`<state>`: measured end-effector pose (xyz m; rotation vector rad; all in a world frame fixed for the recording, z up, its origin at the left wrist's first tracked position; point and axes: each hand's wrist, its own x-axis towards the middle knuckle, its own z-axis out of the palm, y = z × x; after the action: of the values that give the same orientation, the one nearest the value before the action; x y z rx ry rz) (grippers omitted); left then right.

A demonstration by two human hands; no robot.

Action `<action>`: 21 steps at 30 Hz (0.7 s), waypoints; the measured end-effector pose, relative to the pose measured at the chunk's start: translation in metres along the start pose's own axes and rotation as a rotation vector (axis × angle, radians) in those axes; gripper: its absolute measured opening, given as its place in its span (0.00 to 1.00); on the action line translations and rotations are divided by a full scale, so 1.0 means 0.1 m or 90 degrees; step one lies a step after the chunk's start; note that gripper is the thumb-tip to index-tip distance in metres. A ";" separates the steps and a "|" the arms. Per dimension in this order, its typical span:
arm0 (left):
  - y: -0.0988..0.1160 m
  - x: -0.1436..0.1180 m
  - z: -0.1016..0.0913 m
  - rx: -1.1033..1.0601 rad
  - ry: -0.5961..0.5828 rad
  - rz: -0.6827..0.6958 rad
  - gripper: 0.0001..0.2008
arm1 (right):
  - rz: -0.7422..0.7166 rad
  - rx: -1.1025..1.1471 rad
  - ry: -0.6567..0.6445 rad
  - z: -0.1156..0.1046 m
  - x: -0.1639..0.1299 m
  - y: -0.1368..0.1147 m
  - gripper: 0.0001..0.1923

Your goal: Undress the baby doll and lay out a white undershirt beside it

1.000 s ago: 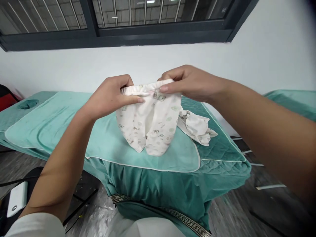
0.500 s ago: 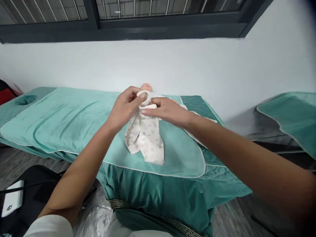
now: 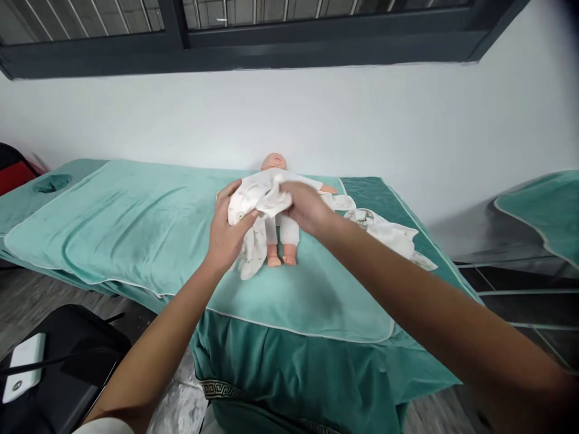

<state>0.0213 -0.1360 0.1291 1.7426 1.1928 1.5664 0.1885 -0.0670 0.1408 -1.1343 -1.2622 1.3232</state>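
Above the bed, both of my hands grip a pair of white printed baby pants, bunched up at the top with a leg dangling. My left hand is closed around the left side, thumb in front. My right hand pinches the gathered cloth on the right, its fingertips partly hidden. Behind the pants a baby doll in a white outfit lies on its back, head toward the wall. Its bare feet and one outstretched hand show; the pants and my hands cover much of its body.
More white printed baby clothing lies on the bed's right part. A light green sheet covers the bed, which stands against a wall. At lower left a black seat carries a white device with a cable.
The pants went from hanging with both legs down to being lifted and bunched up. My hands moved slightly apart, and the doll's legs and arm came into view. The camera view shifted.
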 end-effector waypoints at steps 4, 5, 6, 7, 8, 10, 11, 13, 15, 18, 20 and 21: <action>-0.20 0.10 -0.04 0.032 0.019 -0.132 0.20 | 0.209 -0.115 -0.296 0.05 -0.35 0.42 0.21; -0.29 0.12 -0.04 0.055 0.028 -0.172 0.19 | 0.224 -0.158 -0.365 0.03 -0.42 0.47 0.22; -0.40 0.14 -0.02 0.073 0.032 -0.221 0.20 | 0.219 -0.197 -0.403 0.00 -0.47 0.49 0.23; -0.51 0.15 0.00 0.083 0.029 -0.281 0.21 | 0.199 -0.242 -0.424 -0.05 -0.48 0.50 0.23; -0.62 0.16 0.02 0.085 0.014 -0.348 0.22 | 0.160 -0.288 -0.415 -0.12 -0.45 0.49 0.22; -0.83 0.16 0.09 0.083 -0.033 -0.457 0.24 | 0.057 -0.359 -0.321 -0.28 -0.30 0.46 0.18; -0.92 0.16 0.12 0.090 -0.058 -0.477 0.25 | 0.013 -0.382 -0.260 -0.36 -0.19 0.45 0.17; -1.04 0.17 0.19 0.122 -0.078 -0.421 0.23 | -0.062 -0.420 -0.109 -0.51 0.10 0.46 0.15; -1.11 0.23 0.27 0.149 -0.063 -0.304 0.19 | -0.123 -0.464 0.047 -0.63 0.44 0.51 0.18; -1.16 0.39 0.44 0.094 -0.092 -0.256 0.17 | -0.180 -0.532 0.200 -0.77 1.00 0.65 0.28; -1.19 0.52 0.58 0.004 -0.156 -0.329 0.19 | -0.154 -0.577 0.240 -0.84 1.38 0.75 0.35; -1.22 0.58 0.65 -0.040 -0.184 -0.371 0.21 | -0.129 -0.593 0.253 -0.88 1.56 0.79 0.38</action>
<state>0.0482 -0.0156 0.0442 1.3506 1.3260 0.9623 0.2545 0.0973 0.0573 -1.7232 -1.6650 0.2745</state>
